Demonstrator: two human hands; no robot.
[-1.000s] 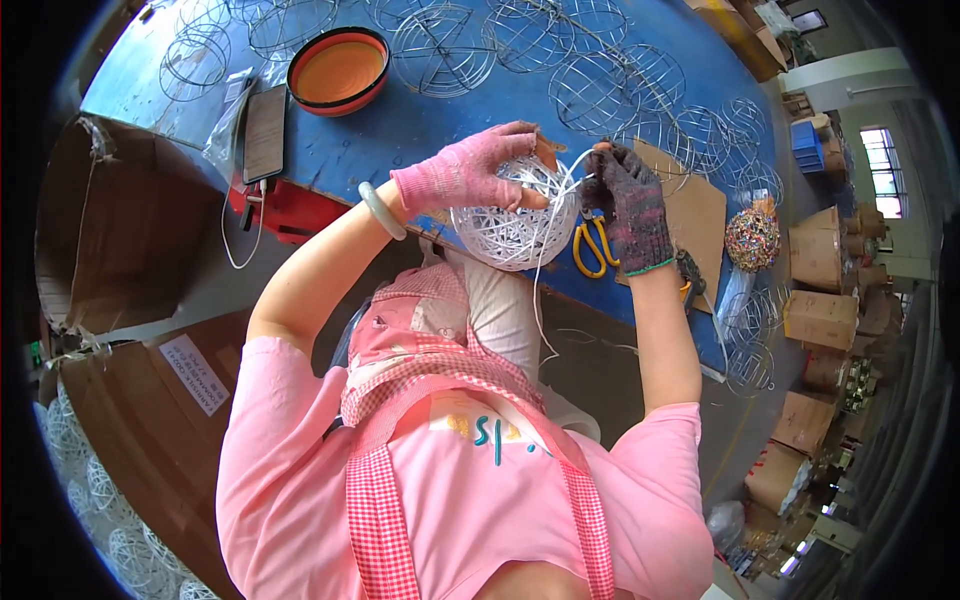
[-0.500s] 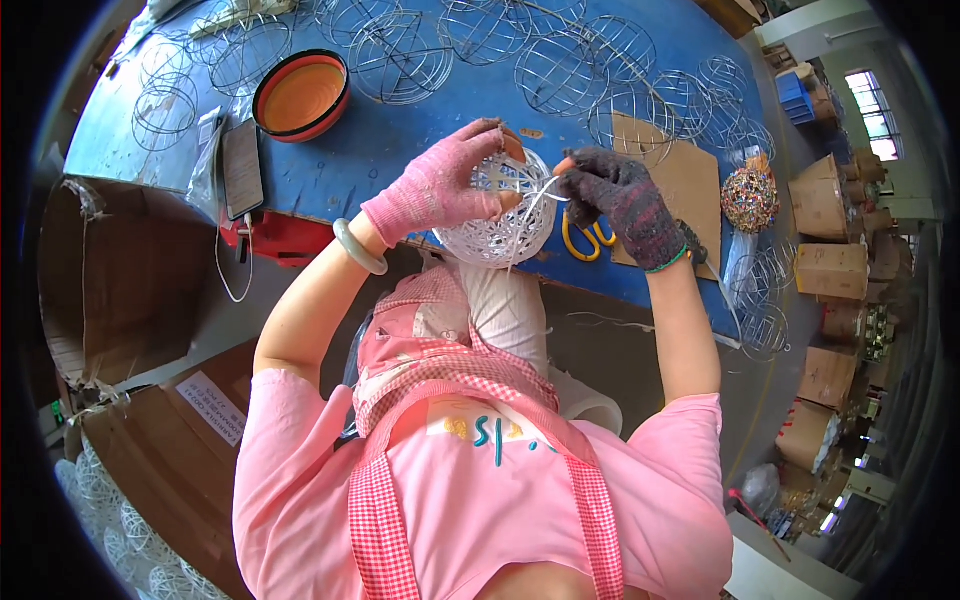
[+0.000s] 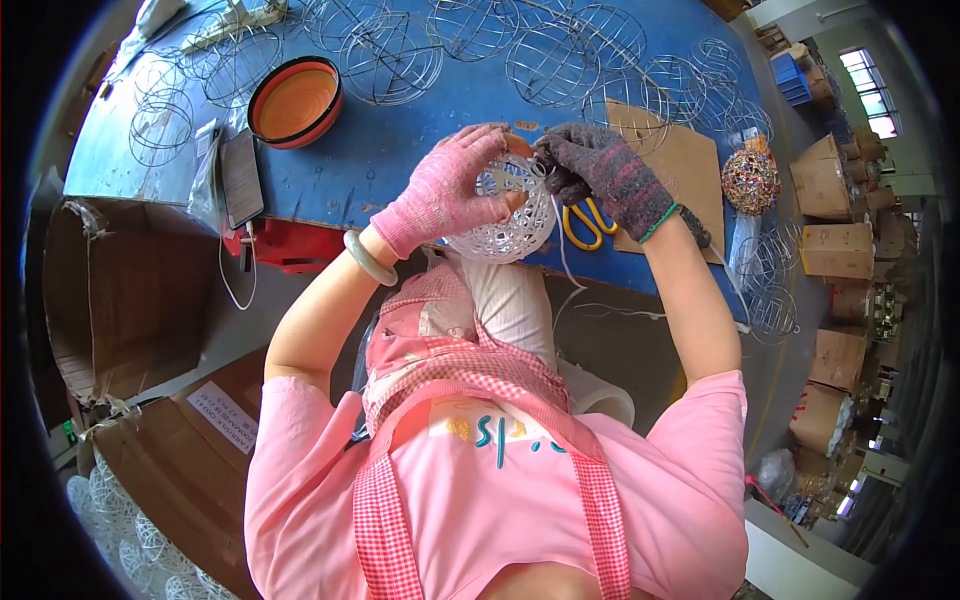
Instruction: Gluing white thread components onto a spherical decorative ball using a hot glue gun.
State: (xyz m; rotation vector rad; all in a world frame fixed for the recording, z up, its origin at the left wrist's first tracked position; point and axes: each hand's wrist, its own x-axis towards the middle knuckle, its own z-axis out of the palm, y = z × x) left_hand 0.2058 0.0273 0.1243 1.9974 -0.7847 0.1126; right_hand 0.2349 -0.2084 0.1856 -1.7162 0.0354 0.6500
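Observation:
My left hand (image 3: 450,190), in a pink fingertip-less glove, grips a white openwork woven ball (image 3: 508,228) from its left and top. The ball rests against the front edge of the blue table, above my lap. At its upper right side, my right hand (image 3: 612,180), in a dark grey glove, has its fingers pinched together. From below those fingers a thin white strip (image 3: 562,245) hangs past the table edge; the glove covers the pinch itself. Yellow-handled scissors (image 3: 588,226) lie just under my right hand.
Wire ball frames (image 3: 565,60) line the back of the blue table (image 3: 375,170). An orange bowl (image 3: 296,102) and a phone (image 3: 240,178) are on the left. Right of my hands lie a cardboard sheet (image 3: 680,170) and a multicoloured ball (image 3: 750,182). Cardboard boxes (image 3: 120,300) stand left.
My right hand has moved left against the ball, its fingers curling in. The white strip, crossed in front of the ball before, now hangs down beside it in a longer length.

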